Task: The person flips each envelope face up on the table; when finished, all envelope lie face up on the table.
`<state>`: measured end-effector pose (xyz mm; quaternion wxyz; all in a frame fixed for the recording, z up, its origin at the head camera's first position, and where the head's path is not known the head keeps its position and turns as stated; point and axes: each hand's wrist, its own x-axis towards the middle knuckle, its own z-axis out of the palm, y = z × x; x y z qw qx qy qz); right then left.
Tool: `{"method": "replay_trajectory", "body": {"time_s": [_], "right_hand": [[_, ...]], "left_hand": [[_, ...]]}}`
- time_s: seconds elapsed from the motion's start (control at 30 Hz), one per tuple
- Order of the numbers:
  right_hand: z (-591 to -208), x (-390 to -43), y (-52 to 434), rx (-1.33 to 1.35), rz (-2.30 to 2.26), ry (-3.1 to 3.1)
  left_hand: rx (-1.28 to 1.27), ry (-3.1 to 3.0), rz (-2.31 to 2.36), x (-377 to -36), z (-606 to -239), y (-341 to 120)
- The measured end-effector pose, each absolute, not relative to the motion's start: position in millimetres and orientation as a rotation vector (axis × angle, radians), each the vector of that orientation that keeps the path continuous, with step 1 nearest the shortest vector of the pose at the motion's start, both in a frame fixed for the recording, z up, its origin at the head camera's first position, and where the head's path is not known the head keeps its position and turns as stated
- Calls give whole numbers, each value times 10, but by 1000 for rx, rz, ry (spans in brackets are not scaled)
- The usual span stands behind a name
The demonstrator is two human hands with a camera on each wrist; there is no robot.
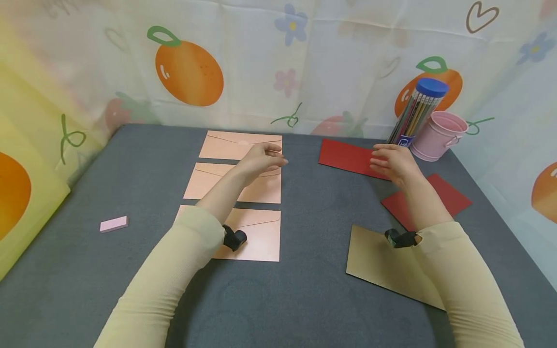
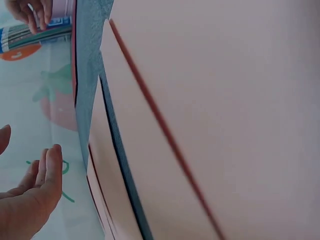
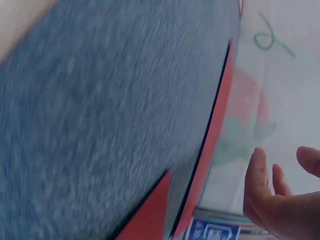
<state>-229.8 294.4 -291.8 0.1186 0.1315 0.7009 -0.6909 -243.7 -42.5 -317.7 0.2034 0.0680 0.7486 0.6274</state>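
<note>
Three pink envelopes (image 1: 240, 187) are lying in a column on the left half of the grey table (image 1: 313, 203), long sides running left to right, and the left hand (image 1: 260, 160) is hovering over the gap between the far envelope and the middle one, fingers pointing rightward and loosely straightened, holding nothing. From the left wrist view the fingers (image 2: 47, 175) are showing relaxed and apart from the paper below. Moving right, the far red card (image 1: 348, 157) is lying with its long axis left to right, and the right hand (image 1: 393, 163) is hanging over that card's right end, palm turned leftward, fingers slightly spread and empty; whether it is touching the card cannot be told. This hand is clearly the nearer one to the red card. A second red card (image 1: 448, 195) is showing beside the forearm, and a tan sheet (image 1: 383, 263) is lying under the right sleeve. Behind the right hand a pencil tube (image 1: 417, 113) is leaning against a pink bucket (image 1: 439, 135).
</note>
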Motion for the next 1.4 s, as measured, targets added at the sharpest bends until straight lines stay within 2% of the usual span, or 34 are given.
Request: {"method": "replay_trajectory", "body": {"time_s": [0.7,1.07,1.4], "right_hand": [[-3000,-2395,3372,593,-1836,2305],[-3055,-2435,3446,726,-1829,2303],[-3090,-2432,3531,737,-1594,2393]], "left_hand": [[159,2086,1751,-2479,-3359,288],[171,2063,1728,-2536,-3456,418],[277,2010,1671,-2552,-3497,497]]}}
